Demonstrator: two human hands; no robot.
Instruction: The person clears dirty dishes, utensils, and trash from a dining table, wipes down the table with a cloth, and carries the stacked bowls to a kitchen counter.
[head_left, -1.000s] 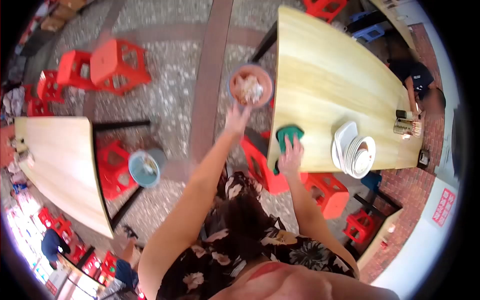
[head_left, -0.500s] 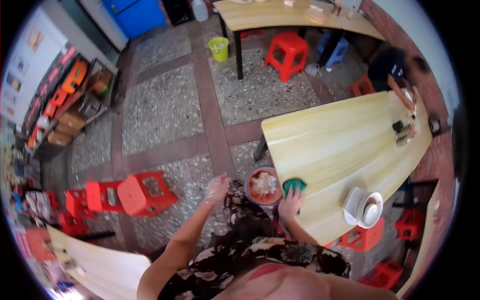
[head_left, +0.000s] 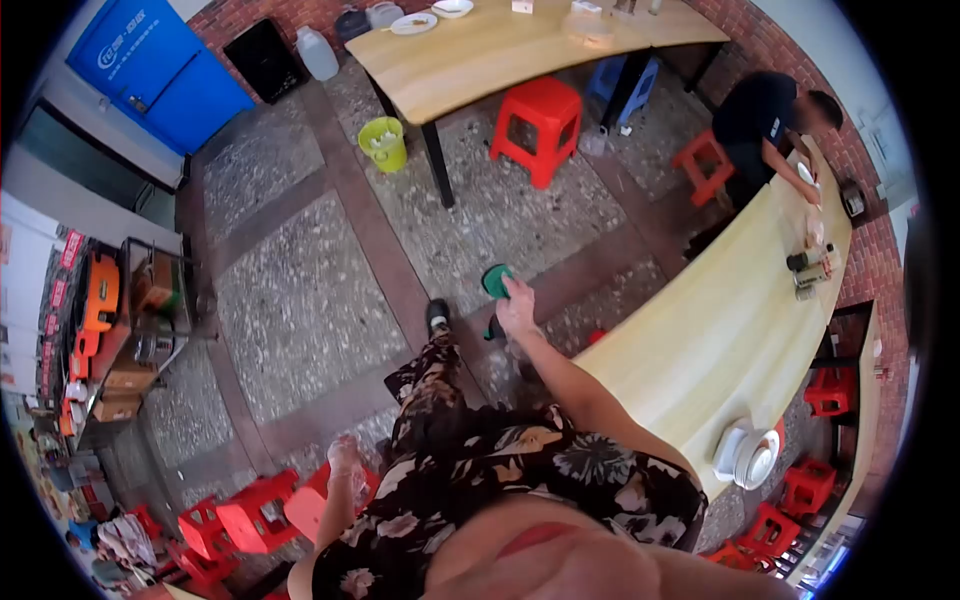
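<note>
My right hand (head_left: 516, 308) is closed on a green cloth (head_left: 495, 281), holding it above the floor in front of my body, left of the long wooden table (head_left: 690, 345). My left hand (head_left: 345, 455), in what looks like a clear plastic glove, hangs low at my left side near a red stool (head_left: 310, 502); its fingers are too blurred to make out. Stacked white dishes (head_left: 752, 457) stand on the near part of the table. At its far end are a black-capped container (head_left: 797, 262) and other small items.
A seated person (head_left: 750, 125) in dark clothes leans over the table's far end. Ahead stand another table (head_left: 480, 70) with plates, a red stool (head_left: 538, 125) and a yellow-green bucket (head_left: 383, 145). Shelves (head_left: 130, 350) line the left, near a blue door (head_left: 160, 70).
The view has turned and moved forward. My right hand has lifted the green cloth off the table. My left hand has dropped back to my side. The bin of waste has left view.
</note>
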